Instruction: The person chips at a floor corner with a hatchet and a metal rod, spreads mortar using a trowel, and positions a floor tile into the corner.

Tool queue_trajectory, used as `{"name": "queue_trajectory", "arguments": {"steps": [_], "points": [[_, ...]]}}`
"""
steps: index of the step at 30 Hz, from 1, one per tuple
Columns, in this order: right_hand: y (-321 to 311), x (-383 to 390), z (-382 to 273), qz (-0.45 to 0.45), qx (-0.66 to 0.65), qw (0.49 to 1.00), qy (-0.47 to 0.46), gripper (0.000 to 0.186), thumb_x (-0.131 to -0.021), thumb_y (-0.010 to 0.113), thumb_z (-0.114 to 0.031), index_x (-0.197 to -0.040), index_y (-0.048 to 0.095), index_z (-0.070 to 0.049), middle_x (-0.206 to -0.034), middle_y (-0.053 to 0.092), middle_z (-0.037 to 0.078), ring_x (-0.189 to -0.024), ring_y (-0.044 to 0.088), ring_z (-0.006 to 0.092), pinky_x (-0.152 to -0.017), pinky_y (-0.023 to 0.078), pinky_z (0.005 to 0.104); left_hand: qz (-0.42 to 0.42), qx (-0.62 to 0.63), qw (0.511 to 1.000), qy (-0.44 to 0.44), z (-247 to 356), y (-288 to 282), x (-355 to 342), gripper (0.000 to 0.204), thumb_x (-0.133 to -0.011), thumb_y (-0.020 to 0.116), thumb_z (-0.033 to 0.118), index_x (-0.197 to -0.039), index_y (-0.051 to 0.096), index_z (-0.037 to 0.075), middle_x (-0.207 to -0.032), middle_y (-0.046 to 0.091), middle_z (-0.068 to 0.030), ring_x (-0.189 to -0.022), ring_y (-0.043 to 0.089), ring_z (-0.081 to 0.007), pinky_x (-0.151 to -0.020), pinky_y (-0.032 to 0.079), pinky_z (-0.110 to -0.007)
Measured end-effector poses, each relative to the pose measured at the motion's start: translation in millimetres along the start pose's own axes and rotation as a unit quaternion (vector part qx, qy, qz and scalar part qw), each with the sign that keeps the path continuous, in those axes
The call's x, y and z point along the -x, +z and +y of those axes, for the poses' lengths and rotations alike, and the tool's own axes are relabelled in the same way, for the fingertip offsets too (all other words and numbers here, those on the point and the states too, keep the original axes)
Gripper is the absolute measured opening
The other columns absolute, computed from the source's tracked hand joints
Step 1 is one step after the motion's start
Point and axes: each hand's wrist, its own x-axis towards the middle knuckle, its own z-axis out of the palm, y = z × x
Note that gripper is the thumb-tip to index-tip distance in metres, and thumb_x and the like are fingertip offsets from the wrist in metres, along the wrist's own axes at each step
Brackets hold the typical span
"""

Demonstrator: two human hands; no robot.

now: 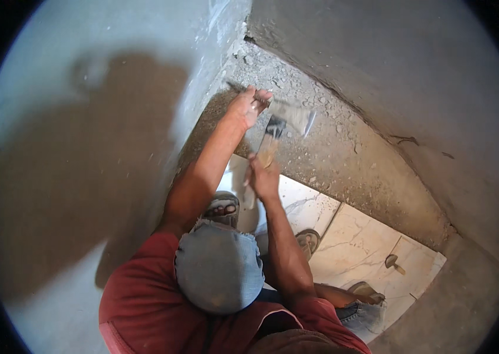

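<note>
My left hand (250, 107) is closed around a dark ribbed steel rod (236, 87), near the corner where the walls meet. The rod's far end lies toward the left wall, over the grey rubble (285, 76). My right hand (264, 177) grips the wooden handle of a hatchet (290, 113). Its broad metal head is slightly blurred, with the blade edge facing right and the blunt back close to the rod's near end. Whether the two touch, I cannot tell.
White marbled tiles (358, 242) cover the floor around my sandalled feet. A small tool with a short wooden handle (399, 269) lies on them at the right. Plastered walls (414, 71) rise at left and far right, with a rough strip of dirt between tiles and wall.
</note>
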Motion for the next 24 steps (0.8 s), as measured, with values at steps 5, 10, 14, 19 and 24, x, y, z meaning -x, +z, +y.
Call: {"name": "queue_trajectory", "arguments": {"steps": [5, 10, 14, 19, 24], "points": [[-34.2, 19.2, -32.1, 0.112, -0.187, 0.975, -0.04, 0.021, -0.084, 0.057, -0.022, -0.078, 0.051, -0.003, -0.055, 0.051, 0.006, -0.043, 0.049, 0.0147, -0.041, 0.043, 0.0287, -0.006, -0.01, 1.0, 0.009, 1.2, 6.7, 3.2, 0.019, -0.094, 0.037, 0.024, -0.094, 0.049, 0.01, -0.088, 0.06, -0.0068, -0.09, 0.059, -0.0235, -0.084, 0.038, -0.038], [-50.6, 26.7, -87.8, 0.242, -0.292, 0.883, -0.276, 0.032, -0.086, 0.047, -0.034, -0.07, 0.046, -0.007, -0.062, 0.049, 0.006, -0.052, 0.049, 0.0168, -0.049, 0.044, 0.0327, 0.006, -0.001, 1.0, 0.01, 13.7, 6.1, 8.7, 0.019, -0.094, 0.036, 0.025, -0.092, 0.049, 0.011, -0.089, 0.059, -0.006, -0.097, 0.056, -0.0225, -0.089, 0.035, -0.039], [-5.7, -7.0, 19.2, 0.136, -0.01, 0.986, -0.094, 0.02, -0.083, 0.054, -0.022, -0.077, 0.05, -0.004, -0.06, 0.049, 0.006, -0.046, 0.048, 0.0169, -0.043, 0.04, 0.032, -0.002, 0.01, 1.0, 0.003, 2.5, 17.0, 4.4, 0.018, -0.095, 0.036, 0.022, -0.095, 0.046, 0.007, -0.093, 0.057, -0.01, -0.098, 0.055, -0.0258, -0.086, 0.04, -0.039], [-29.8, 12.8, -34.4, 0.064, -0.179, 0.982, 0.003, 0.014, -0.082, 0.054, -0.014, -0.08, 0.053, -0.001, -0.055, 0.051, 0.007, -0.042, 0.049, 0.0157, -0.04, 0.043, 0.0288, -0.013, -0.028, 0.999, 0.014, 13.4, 10.6, 1.4, 0.016, -0.095, 0.036, 0.019, -0.098, 0.043, 0.006, -0.097, 0.054, -0.0113, -0.1, 0.054, -0.0278, -0.086, 0.043, -0.041], [-76.8, 21.7, -102.6, 0.255, -0.27, 0.876, -0.306, 0.029, -0.087, 0.044, -0.031, -0.072, 0.048, -0.006, -0.052, 0.048, 0.006, -0.048, 0.051, 0.0158, -0.049, 0.044, 0.0313, 0.014, -0.005, 1.0, 0.013, 14.5, 18.1, 10.6, 0.024, -0.096, 0.029, 0.023, -0.096, 0.048, 0.007, -0.096, 0.059, -0.0127, -0.095, 0.055, -0.0239, -0.088, 0.036, -0.036]]}}
